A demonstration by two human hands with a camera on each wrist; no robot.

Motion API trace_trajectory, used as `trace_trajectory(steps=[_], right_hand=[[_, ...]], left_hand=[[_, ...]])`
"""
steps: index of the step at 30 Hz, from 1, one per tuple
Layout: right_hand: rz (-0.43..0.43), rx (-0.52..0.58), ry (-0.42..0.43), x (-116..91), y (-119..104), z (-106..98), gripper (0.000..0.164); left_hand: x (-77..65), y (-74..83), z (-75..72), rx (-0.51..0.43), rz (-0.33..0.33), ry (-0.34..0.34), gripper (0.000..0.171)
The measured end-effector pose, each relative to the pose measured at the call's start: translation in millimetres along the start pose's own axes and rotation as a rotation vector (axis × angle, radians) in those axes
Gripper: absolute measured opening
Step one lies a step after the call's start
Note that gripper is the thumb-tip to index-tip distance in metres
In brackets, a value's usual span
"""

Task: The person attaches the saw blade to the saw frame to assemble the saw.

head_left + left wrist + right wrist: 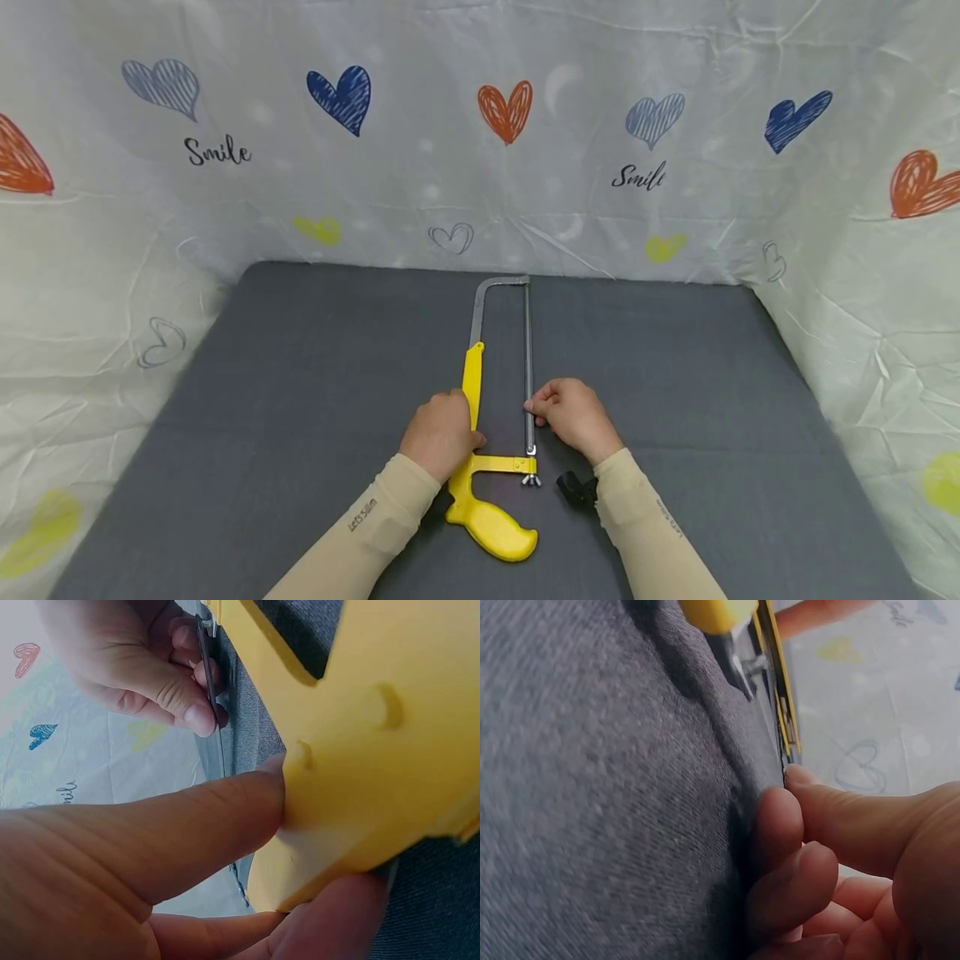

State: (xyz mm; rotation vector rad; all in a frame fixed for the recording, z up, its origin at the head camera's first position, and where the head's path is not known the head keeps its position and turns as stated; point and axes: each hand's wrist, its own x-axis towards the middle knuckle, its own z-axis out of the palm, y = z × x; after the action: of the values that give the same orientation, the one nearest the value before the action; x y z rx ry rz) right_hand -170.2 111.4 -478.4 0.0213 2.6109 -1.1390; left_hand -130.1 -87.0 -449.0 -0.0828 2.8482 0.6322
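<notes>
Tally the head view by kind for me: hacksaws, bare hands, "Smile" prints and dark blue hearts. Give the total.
Hacksaw: 1
Bare hands (left hand, right hand): 2
"Smile" prints: 2
Dark blue hearts: 2
Total: 7
</notes>
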Motion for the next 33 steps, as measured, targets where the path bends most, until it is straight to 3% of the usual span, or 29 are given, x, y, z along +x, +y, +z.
trace_trajectory(steps=[18,21,24,27,30,33], right_hand=[[0.002,-0.002,-0.005,0.9,3.4,-5.1,0.017],[0.004,-0.002,-0.005,1.2,3.6,-5.0,0.017],[0.002,-0.003,-0.005,1.6,3.6,-4.5,0.018],[-0.005,-0.008,-0.011,3.0,3.4,-4.0,0.019],[-0.009,-0.011,-0.017,4.2,3.1,-3.4,0.021],[-0.011,-0.012,-0.019,4.1,2.9,-2.8,0.021]], left_hand=[[3.3,2.9,0.8,0.005,0.012,-0.004,0.049],[0.0,4.8,-0.4,0.011,0.021,0.032,0.05],[-8.6,9.4,-1.9,0.046,0.087,0.123,0.054],[-19.8,16.0,-1.6,0.083,0.215,0.178,0.054],[-29.3,23.9,4.4,0.11,0.346,0.127,0.05],[-34.6,30.6,16.3,0.145,0.416,0.038,0.048]])
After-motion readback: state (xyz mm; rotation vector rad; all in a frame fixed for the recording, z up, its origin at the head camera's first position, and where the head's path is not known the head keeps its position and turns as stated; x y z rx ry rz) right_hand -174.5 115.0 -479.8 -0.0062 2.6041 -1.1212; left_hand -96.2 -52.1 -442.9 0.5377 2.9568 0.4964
